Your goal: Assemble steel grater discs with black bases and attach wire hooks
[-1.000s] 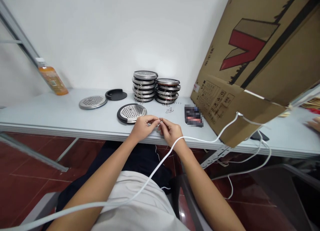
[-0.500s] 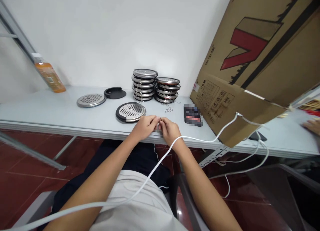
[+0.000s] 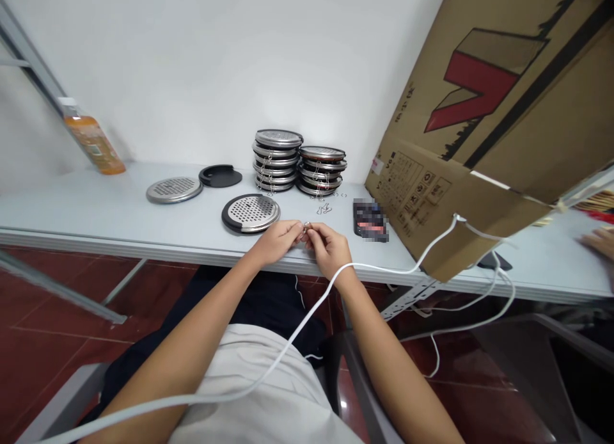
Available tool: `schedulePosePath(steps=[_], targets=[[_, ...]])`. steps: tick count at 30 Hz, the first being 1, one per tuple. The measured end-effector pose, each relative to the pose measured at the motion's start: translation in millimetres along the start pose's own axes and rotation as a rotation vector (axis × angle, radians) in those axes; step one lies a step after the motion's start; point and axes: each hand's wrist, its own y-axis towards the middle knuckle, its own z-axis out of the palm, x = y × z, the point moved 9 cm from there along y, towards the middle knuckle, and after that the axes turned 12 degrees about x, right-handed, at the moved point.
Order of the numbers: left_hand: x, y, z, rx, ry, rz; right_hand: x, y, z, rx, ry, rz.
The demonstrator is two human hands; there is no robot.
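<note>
Just above the table's front edge, my left hand (image 3: 279,242) and my right hand (image 3: 332,249) meet, fingers closed in a pinch. Between their fingertips shows a small metal ring (image 3: 307,226); the rest of it is hidden by the fingers. Left of my hands lies a round perforated metal disc with a black crescent-shaped edge (image 3: 252,212). Several loose wire clips (image 3: 324,208) are on the table just beyond my right hand. Farther back stand two stacks of similar discs, a taller left stack (image 3: 277,159) and a lower right stack (image 3: 322,170), with small metal clips hanging at their sides.
A perforated metal disc (image 3: 173,190) and a black round cover (image 3: 220,176) lie at the left. An orange bottle (image 3: 96,140) stands behind them. A big cardboard box (image 3: 460,143) rises at the right, beside a blurred dark packet (image 3: 369,220). A white cable (image 3: 307,313) crosses my right wrist. Another person's hand (image 3: 599,240) appears far right.
My right hand has shifted slightly right and its fingers have opened up a little. The metal ring shows more clearly between my fingertips. The things on the table stay put.
</note>
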Motion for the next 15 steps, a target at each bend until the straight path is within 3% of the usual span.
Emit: schedulePosePath(steps=[7, 15], targets=[[7, 2, 3.0, 0.056, -0.182, -0.026, 19, -2, 7, 0.029, -0.286, -0.118], [9, 5, 2.4, 0.072, -0.203, -0.054, 9, -4, 2, -0.022, -0.106, -0.056]])
